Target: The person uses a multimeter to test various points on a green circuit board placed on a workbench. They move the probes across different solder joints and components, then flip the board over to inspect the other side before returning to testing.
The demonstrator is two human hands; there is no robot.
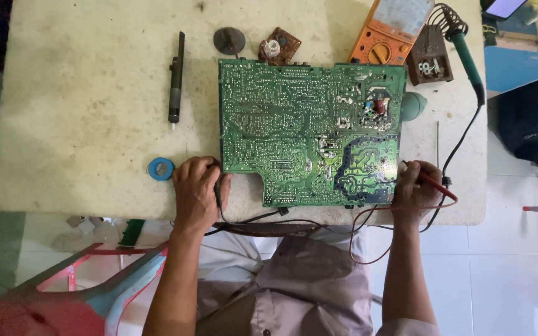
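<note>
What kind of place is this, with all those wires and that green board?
Probably a small electronics repair spot. A big green circuit board lies on a worn table, with an orange meter and a soldering iron beside it. The right hand holds a red probe.

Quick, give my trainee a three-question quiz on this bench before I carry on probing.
1. True or false: the right hand holds a red probe.
2. Which lies nearest the left hand: A) blue tape roll, B) orange multimeter, C) soldering iron?
3. Fill in: the green circuit board lies with its ______ side up.

Key: 1 true; 2 A; 3 solder.
</note>
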